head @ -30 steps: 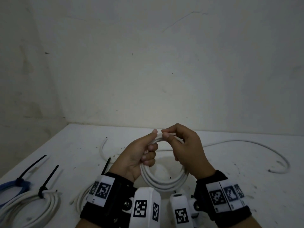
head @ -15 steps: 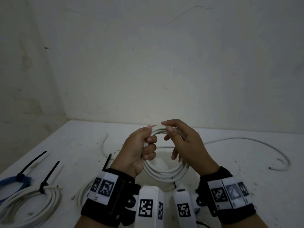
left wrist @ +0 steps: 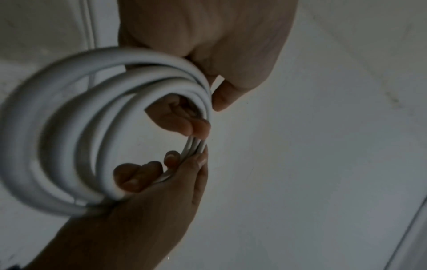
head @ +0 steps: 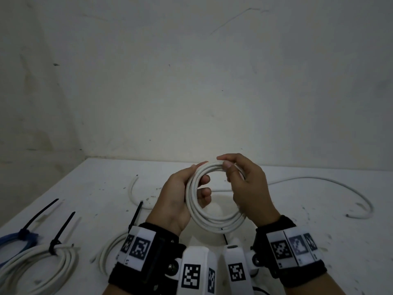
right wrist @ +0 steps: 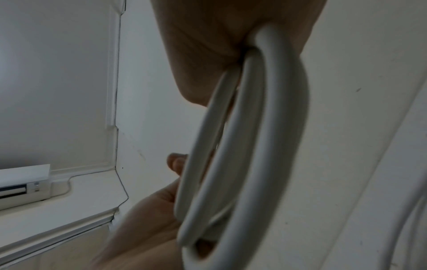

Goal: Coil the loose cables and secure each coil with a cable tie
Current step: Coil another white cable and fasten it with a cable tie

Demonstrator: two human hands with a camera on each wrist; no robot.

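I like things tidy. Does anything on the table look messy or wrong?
Only the loose white cable trailing across the table at right; it isn't wound into the coil both hands hold. The tied coils look neat.

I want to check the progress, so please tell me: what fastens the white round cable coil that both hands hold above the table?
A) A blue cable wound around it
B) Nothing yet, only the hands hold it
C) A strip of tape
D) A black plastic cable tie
B: the white round cable coil shows no tie on its loops; only the left hand and the right hand grip it, and its loose tail trails over the white table.
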